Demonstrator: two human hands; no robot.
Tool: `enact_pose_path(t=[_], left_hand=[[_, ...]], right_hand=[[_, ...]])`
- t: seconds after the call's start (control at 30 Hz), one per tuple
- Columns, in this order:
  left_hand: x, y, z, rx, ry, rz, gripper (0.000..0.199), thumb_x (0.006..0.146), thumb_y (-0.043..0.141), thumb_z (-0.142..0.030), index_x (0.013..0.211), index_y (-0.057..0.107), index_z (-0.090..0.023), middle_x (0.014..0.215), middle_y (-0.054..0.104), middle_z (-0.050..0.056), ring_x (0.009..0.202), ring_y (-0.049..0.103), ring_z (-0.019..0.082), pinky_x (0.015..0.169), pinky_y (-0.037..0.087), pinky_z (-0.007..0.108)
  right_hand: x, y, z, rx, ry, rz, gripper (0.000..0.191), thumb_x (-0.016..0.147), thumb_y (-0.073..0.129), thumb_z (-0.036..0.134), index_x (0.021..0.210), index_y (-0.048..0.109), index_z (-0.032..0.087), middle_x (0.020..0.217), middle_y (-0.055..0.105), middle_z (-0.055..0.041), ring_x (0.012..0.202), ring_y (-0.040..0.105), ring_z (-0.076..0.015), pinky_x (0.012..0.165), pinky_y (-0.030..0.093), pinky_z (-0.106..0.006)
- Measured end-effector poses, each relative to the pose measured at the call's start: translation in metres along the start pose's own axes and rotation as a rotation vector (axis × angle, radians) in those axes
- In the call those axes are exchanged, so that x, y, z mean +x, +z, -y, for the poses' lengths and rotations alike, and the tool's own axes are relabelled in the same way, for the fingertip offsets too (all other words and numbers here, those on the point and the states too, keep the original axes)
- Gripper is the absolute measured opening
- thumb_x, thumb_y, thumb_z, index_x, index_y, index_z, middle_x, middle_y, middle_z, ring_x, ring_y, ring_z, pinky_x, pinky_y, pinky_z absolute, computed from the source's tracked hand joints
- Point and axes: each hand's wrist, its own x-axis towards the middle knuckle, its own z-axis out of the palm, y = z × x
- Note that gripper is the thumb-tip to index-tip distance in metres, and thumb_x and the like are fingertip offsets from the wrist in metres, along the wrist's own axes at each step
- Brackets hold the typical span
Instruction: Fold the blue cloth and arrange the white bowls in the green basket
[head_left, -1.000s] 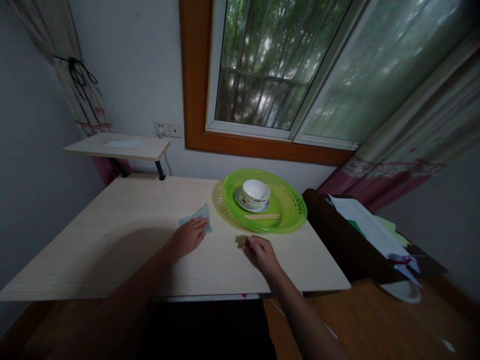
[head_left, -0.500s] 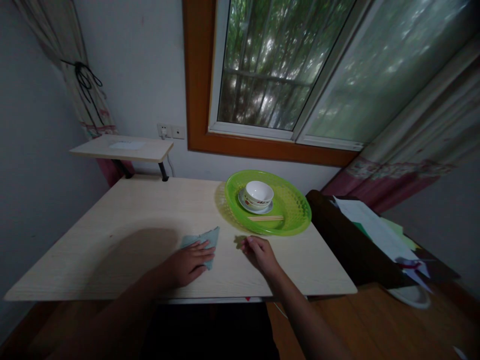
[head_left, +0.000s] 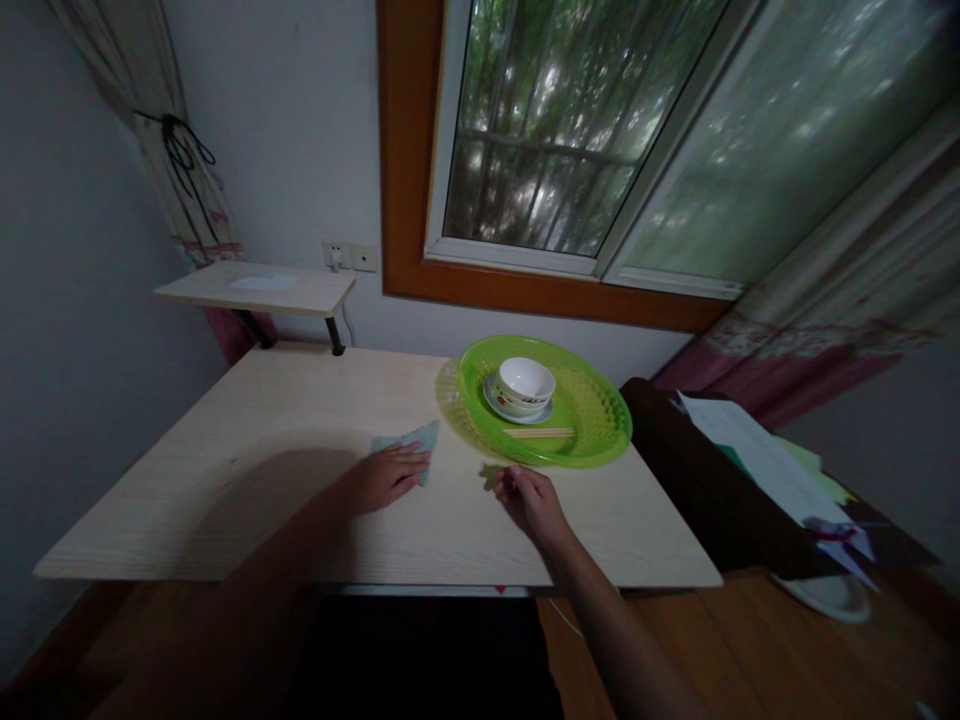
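My left hand (head_left: 386, 478) lies flat on a pale blue-green cloth (head_left: 426, 440), its fingers stretched over the cloth and pressing it to the tabletop. Part of the cloth is covered by the palm. My right hand (head_left: 531, 497) rests at the table just in front of a green plastic basket (head_left: 592, 455), fingers curled in loosely with nothing visible in them. Inside the basket stand stacked white bowls (head_left: 526, 380) on a plate (head_left: 491, 398). A few chopsticks (head_left: 538, 433) lie beside them, toward me.
The light wooden table (head_left: 285, 420) carries a small raised shelf (head_left: 300, 292) at its back left, with a paper (head_left: 262, 283) on it. Beyond the table's right edge, papers (head_left: 750, 455) lie on a dark brown piece of furniture (head_left: 675, 490). A window (head_left: 555, 140) is behind.
My left hand and the cloth have slid forward, away from the table's front edge. My right hand stays in nearly the same place by the basket. The view has shifted slightly.
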Motion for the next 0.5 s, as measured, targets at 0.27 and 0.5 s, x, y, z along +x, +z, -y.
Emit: enact_pose_path(t=[0.27, 0.5], left_hand=[[-0.102, -0.033, 0.02, 0.043, -0.162, 0.031, 0.046, 0.115, 0.05, -0.046, 0.154, 0.072, -0.034, 0.164, 0.064, 0.001, 0.163, 0.05, 0.028, 0.135, 0.043, 0.056], [-0.104, -0.023, -0.029, -0.097, -0.012, 0.124, 0.047, 0.115, 0.054, -0.043, 0.158, 0.069, -0.032, 0.163, 0.065, 0.004, 0.167, 0.044, 0.029, 0.139, 0.037, 0.057]], right_hand=[[-0.002, 0.001, 0.007, 0.007, 0.009, 0.017, 0.067, 0.093, 0.075, 0.084, 0.088, 0.083, 0.018, 0.081, 0.078, -0.0128, 0.069, 0.065, -0.0228, 0.064, 0.052, -0.034], [-0.003, 0.004, 0.01, 0.067, 0.034, 0.021, 0.065, 0.09, 0.08, 0.082, 0.087, 0.084, 0.017, 0.082, 0.078, -0.0126, 0.07, 0.065, -0.0221, 0.067, 0.052, -0.034]])
